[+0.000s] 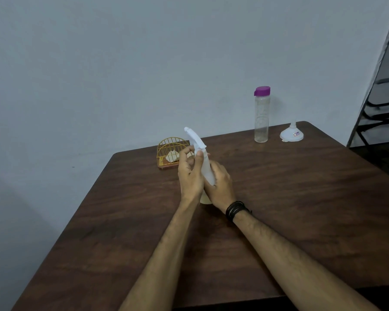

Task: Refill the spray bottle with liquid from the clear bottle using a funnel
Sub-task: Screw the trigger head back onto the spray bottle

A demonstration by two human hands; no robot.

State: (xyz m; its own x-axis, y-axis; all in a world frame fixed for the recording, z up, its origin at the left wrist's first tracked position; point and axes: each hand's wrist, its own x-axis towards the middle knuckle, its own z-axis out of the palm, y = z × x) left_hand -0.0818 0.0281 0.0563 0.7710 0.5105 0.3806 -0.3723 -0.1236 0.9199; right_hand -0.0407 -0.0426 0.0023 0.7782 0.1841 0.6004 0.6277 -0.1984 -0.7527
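Observation:
A white spray bottle stands tilted to the left on the dark wooden table, its trigger head pointing up and left. My left hand grips the neck just below the trigger head. My right hand wraps around the bottle's body and hides most of it. The clear bottle with a purple cap stands upright near the table's far edge, to the right of my hands. A white funnel rests upside down on its wide mouth just right of the clear bottle.
A yellow wire holder with pale paper pieces sits on a brown base behind my left hand. A grey wall rises behind the table. A dark metal frame stands at the far right.

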